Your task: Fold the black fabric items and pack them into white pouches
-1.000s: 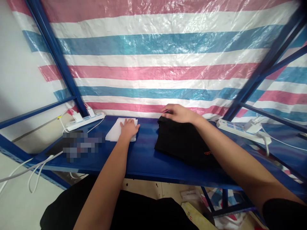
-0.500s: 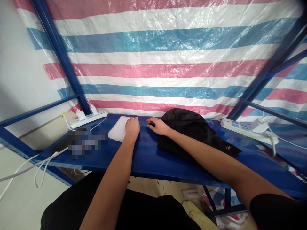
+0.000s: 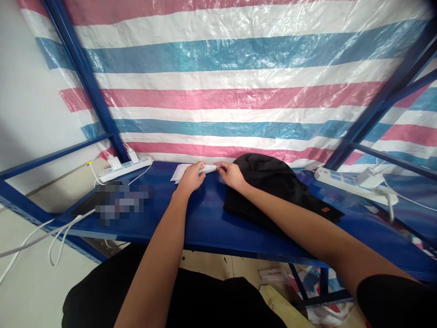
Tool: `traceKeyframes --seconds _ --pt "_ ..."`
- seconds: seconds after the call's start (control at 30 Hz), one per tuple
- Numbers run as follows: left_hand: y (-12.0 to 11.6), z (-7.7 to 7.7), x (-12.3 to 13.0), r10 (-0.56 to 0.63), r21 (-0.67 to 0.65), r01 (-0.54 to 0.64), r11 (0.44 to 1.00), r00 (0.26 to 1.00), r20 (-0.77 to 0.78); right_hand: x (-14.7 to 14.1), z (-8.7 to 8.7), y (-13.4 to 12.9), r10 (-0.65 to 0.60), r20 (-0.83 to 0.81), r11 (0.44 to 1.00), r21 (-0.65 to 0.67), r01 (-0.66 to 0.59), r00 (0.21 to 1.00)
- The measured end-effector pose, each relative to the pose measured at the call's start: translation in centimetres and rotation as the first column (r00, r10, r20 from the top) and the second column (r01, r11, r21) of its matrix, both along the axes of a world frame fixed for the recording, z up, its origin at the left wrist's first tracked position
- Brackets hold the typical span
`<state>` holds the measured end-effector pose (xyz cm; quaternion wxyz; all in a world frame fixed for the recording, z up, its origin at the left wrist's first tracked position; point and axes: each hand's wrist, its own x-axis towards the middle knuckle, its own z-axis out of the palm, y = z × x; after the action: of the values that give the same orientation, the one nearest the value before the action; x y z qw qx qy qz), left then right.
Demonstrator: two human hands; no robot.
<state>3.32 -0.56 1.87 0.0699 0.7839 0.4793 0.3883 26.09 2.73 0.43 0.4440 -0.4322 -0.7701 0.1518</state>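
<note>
Sheets of white paper (image 3: 178,173) are held just above the blue tabletop (image 3: 208,223), near its back edge. My left hand (image 3: 192,177) is closed around their middle, its thumb on the near side, and hides part of them. At the right end of the paper my right hand (image 3: 232,175) pinches a corner between thumb and fingertips. Under my right wrist and forearm lies a black folded cloth (image 3: 269,175), apparently a garment, with small orange lettering.
A white power strip (image 3: 126,169) with plugs stands at the back left, another white power strip (image 3: 355,187) at the right. White cables (image 3: 64,228) hang over the left edge. Blue metal posts (image 3: 87,77) and a striped plastic sheet (image 3: 218,100) enclose the back.
The paper has been lifted and drawn to the right, its right end now tilted up. My right hand has closed on its corner, having been apart from it before.
</note>
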Motion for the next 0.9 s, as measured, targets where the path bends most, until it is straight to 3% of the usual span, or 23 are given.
traceKeyframes --seconds 0.17,0.43,0.67,0.77,0.9 --pt "0.2 -0.4 -0.1 -0.005 0.003 0.005 1.0 1.0 -0.007 -0.4 0.5 -1.0 0.121 -0.011 0.992 0.042 -0.12 0.993" --pt "-0.2 0.3 0.0 -0.014 0.035 0.014 0.999 1.0 0.022 -0.6 0.7 -1.7 0.151 0.075 0.986 0.063 -0.156 0.986" --pt "-0.1 0.2 0.3 0.019 0.057 -0.02 0.998 1.0 0.017 -1.4 0.6 -1.9 0.296 0.06 0.953 0.045 -0.299 0.953" --pt "0.1 0.2 0.2 0.024 0.125 -0.025 0.992 1.0 0.003 -1.4 0.5 -1.8 0.265 0.048 0.96 0.084 -0.268 0.963" --pt "0.2 0.3 0.2 -0.012 0.174 0.019 0.984 0.999 -0.04 -1.1 0.6 -1.5 0.117 0.057 0.988 0.095 -0.122 0.992"
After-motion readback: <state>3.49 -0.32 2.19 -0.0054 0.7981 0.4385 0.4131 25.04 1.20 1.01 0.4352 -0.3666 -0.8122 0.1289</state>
